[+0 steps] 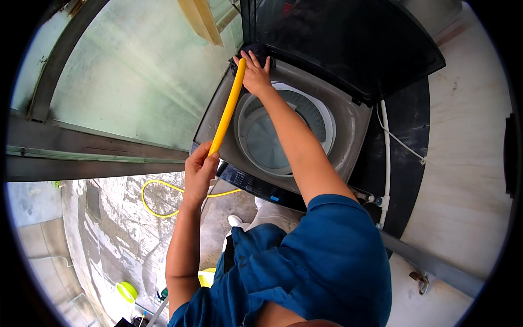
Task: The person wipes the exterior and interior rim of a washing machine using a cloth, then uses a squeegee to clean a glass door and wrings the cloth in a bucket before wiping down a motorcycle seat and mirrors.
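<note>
My left hand (200, 170) is closed around a yellow hose (227, 111), which slants up over the left side of a top-loading washing machine (348, 131). The hose's far end comes up against my right hand (255, 73). That hand reaches across the tub to the machine's back left corner, its fingers spread over a dark, bunched-looking object (260, 53) whose kind I cannot make out. Below my right forearm the round metal drum (267, 136) shows, partly hidden. The black lid (348, 43) is raised, and the control panel (256, 185) faces me.
A frosted glass panel (136, 71) in a metal frame borders the machine's left. Thin yellow tubing (158, 182) loops over the worn floor. A white pipe (387, 158) runs down at the right. A yellow-green basin (126, 292) lies at the lower left.
</note>
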{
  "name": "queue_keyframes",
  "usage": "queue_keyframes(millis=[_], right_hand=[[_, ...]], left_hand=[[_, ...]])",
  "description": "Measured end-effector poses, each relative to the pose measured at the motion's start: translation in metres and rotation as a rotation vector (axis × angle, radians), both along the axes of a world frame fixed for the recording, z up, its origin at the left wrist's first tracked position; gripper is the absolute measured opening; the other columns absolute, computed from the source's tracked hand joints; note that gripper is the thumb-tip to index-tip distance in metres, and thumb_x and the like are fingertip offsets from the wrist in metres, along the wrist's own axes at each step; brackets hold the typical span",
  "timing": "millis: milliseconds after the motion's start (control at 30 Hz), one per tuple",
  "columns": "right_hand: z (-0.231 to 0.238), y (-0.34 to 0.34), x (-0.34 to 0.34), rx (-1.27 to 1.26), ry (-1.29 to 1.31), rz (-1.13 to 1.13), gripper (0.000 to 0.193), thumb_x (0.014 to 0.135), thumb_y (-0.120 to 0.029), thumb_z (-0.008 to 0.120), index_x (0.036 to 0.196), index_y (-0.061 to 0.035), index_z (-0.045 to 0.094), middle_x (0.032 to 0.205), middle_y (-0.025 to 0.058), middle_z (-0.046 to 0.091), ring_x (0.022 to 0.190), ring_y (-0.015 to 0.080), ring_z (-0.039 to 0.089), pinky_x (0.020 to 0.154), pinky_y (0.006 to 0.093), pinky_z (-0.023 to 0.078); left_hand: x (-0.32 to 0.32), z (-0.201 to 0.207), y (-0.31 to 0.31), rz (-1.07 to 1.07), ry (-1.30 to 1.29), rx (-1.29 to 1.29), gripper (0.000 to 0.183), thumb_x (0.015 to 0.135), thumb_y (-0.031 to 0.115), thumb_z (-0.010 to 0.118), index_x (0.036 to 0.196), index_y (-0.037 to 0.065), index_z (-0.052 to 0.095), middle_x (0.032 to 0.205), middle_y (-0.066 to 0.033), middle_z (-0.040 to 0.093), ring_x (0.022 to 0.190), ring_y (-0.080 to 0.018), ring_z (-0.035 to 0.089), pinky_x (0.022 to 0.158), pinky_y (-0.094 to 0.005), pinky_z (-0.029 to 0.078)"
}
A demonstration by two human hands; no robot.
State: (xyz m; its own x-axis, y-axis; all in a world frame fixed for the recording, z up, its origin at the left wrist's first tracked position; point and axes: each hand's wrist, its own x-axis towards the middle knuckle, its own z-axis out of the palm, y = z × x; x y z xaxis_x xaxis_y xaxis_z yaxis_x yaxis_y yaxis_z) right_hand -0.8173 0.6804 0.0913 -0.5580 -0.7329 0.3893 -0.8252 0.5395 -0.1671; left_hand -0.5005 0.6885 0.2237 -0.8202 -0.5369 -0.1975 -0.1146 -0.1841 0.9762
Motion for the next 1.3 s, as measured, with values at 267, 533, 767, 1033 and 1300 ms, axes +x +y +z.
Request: queue_keyframes(millis=[267,533,767,1033,1300], right_hand=[[-0.017,0.072,-0.040,0.143,0.362,0.127,0.061,0.086,-0.009,0.052,0.140,-0.0358,0.043,0.149,-0.0022,0.036,0.133,0.0180,0.039,0.103,0.0511,0.037],[0.018,0.209,-0.049,0.218,0.326,0.012,0.032,0.083,-0.015,0.055,0.113,-0.0232,0.065,0.129,0.0035,0.052,0.119,0.0205,0.048,0.091,0.0400,0.040],[0.200,0.255,-0.079,-0.137,0.946,-0.291,0.038,0.081,-0.016,0.056,0.115,-0.0296,0.066,0.117,-0.0011,0.056,0.110,0.0187,0.052,0.089,0.0417,0.039],[0.166,0.281,-0.108,0.239,0.652,-0.272,0.069,0.084,-0.013,0.058,0.145,-0.0372,0.037,0.152,-0.0003,0.032,0.136,0.0193,0.036,0.112,0.0532,0.026],[0.128,0.164,-0.105,0.494,0.657,-0.016,0.056,0.091,-0.014,0.045,0.146,-0.0271,0.037,0.156,-0.0022,0.027,0.136,0.0154,0.038,0.117,0.0489,0.018]], left_hand=[[0.013,-0.002,0.009,-0.059,-0.062,-0.017,0.026,0.091,0.010,0.052,0.115,0.002,0.061,0.065,0.0075,0.043,0.052,-0.0004,0.034,0.046,-0.0178,0.026],[-0.006,0.026,0.015,-0.179,0.012,-0.219,0.026,0.093,0.019,0.063,0.107,-0.003,0.062,0.078,0.0030,0.053,0.073,-0.0057,0.045,0.066,-0.0218,0.038],[-0.039,0.062,0.017,-0.260,0.133,-0.285,0.027,0.092,0.019,0.064,0.108,-0.002,0.063,0.075,0.0034,0.052,0.069,-0.0048,0.043,0.061,-0.0209,0.035],[-0.055,0.092,0.016,-0.205,0.230,-0.285,0.028,0.093,0.022,0.062,0.112,0.000,0.063,0.073,0.0064,0.049,0.063,-0.0020,0.041,0.055,-0.0189,0.032],[-0.048,0.108,0.009,-0.191,0.116,-0.255,0.029,0.092,0.019,0.063,0.111,-0.002,0.064,0.081,0.0045,0.054,0.075,-0.0044,0.045,0.068,-0.0201,0.037]])
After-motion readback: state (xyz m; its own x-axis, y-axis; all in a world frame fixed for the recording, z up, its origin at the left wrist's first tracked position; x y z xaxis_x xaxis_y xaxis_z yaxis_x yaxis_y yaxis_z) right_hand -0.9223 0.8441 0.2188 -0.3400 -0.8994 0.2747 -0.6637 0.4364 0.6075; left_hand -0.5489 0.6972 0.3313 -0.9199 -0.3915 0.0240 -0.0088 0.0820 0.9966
